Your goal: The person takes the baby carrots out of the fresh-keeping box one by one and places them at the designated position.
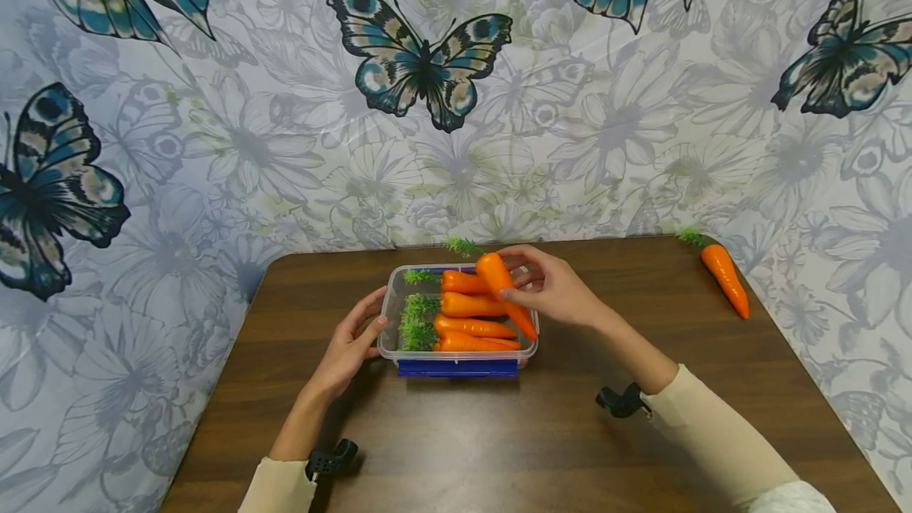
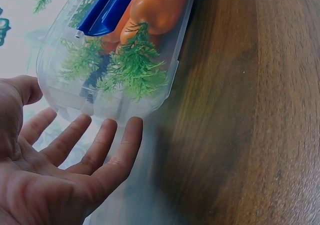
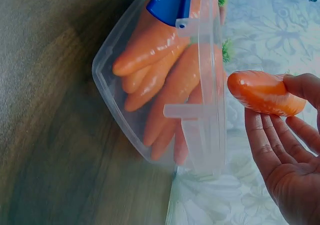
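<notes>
A clear plastic container [image 1: 459, 355] with blue clips holds several orange toy carrots [image 1: 473, 305], their green tops [image 1: 419, 321] pointing left. My right hand [image 1: 559, 287] pinches another carrot [image 1: 493, 274] between thumb and fingers, above the container's right part. In the right wrist view this carrot [image 3: 257, 90] is outside the box wall, its tip facing the camera. On the other side, my left hand [image 1: 349, 347] rests its fingertips and thumb against the container's left end. In the left wrist view those fingers [image 2: 107, 150] are spread and fairly straight.
One more carrot [image 1: 725, 279] lies at the back right edge of the brown wooden table [image 1: 456, 434]. Behind the table hangs a cloth [image 1: 285, 141] printed with butterflies and flowers. A black strap device [image 1: 620, 400] is worn at each wrist.
</notes>
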Demonstrator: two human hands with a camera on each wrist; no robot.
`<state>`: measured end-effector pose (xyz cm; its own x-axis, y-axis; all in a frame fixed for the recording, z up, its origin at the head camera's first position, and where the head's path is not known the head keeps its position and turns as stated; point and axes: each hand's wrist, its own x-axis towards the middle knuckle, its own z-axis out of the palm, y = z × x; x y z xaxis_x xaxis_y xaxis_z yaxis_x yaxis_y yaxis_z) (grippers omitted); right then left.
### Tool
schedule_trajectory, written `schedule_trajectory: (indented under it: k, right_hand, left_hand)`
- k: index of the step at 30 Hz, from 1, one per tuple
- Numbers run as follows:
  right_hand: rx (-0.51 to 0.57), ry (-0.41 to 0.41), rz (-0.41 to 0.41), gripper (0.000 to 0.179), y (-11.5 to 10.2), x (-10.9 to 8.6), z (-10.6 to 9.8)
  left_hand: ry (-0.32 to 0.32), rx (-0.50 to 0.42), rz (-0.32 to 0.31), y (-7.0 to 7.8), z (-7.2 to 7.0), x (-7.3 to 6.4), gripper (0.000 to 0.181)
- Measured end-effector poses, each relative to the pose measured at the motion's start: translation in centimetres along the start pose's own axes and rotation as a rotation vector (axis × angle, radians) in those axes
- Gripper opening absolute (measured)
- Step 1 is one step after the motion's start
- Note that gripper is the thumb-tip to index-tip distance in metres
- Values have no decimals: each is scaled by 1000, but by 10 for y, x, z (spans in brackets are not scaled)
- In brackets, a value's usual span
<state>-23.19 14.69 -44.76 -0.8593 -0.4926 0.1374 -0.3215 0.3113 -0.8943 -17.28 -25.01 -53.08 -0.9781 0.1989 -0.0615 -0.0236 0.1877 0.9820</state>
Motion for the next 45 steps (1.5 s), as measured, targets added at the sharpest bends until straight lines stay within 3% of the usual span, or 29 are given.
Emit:
schedule_trajectory:
  k: [10,23,32,45]
  right_hand:
    - [15,45,32,60,8,-9,-15]
    - [105,91,72,59,28,-27,-30]
    - [167,115,115,61,46,-39,-39]
    - [147,167,185,63,77,-49,-57]
  left_hand:
    - [2,-1,0,1,1,0,57]
    - [8,36,-5,-1,-1,-1,56]
    - [-5,14,-1,-1,0,0,57]
    - [-3,1,0,-2,0,1,57]
